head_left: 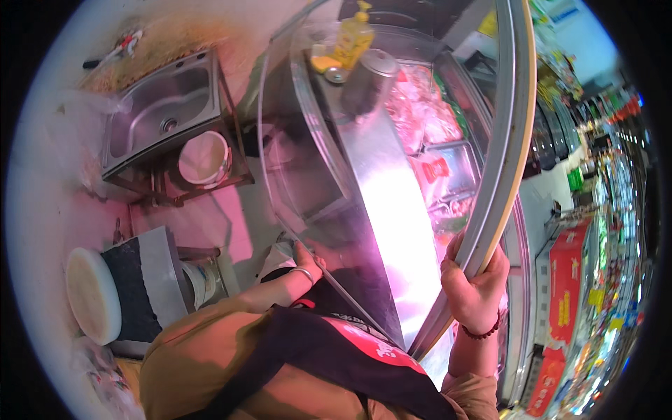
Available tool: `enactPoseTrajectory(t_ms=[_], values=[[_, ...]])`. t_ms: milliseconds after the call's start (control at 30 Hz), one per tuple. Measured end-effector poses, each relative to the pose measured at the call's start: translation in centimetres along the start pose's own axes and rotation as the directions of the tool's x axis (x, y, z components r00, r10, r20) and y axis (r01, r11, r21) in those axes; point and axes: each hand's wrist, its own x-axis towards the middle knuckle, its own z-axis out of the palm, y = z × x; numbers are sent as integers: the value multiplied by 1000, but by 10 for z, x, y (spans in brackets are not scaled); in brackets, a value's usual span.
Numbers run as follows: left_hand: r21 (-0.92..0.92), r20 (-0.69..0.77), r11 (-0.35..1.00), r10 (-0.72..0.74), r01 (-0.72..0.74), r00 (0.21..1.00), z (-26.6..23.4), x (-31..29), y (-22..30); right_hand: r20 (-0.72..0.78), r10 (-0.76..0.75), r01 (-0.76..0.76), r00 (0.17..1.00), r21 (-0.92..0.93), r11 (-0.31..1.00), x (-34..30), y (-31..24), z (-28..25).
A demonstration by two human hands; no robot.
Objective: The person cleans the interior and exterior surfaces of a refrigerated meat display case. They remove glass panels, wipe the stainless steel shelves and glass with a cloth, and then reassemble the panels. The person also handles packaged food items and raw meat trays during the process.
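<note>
A large clear glass panel point(329, 241) spans the middle of the view, tilted across the front of my body. Its right side carries a thick curved metal-and-yellow frame edge point(509, 126). My right hand point(473, 283) is wrapped round this frame, with a beaded bracelet on the wrist. At the panel's thin left edge, my left hand point(308, 263) is closed on the glass, with a bangle on that wrist. Seen through the glass is a meat display case point(392, 217), its steel counter shining. Pink meat point(423, 112) lies in it, next to a metal tray point(456, 168).
A steel sink point(168, 115) stands at the far left, with a white bucket point(204, 159) under it. A round white chopping board point(93, 296) is at the near left. A yellow pump bottle point(354, 35) and a metal canister point(371, 80) stand on the counter. Store shelves point(609, 266) line the right.
</note>
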Motion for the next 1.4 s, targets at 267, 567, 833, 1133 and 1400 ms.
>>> enactPoseTrajectory(t_ms=[267, 567, 833, 1133, 1400], values=[[63, 347, 969, 205, -240, 915, -35, -80, -56, -261, -240, 301, 935, 225, 927, -159, 36, -131], [129, 654, 906, 228, -403, 722, 4, -215, -121, -553, -414, 605, 723, 217, 766, -280, 104, -245], [397, 918, 889, -377, -228, 128, 111, -215, -146, -860, -205, 592, 466, 131, 795, -321, 108, -278], [577, 817, 809, -571, -111, 81, 160, -162, -210, -887, 42, 432, 461, 266, 862, -321, 159, -288], [614, 787, 713, -518, -339, 335, 163, -109, -242, -827, 349, 366, 442, 521, 771, -332, 261, -319]])
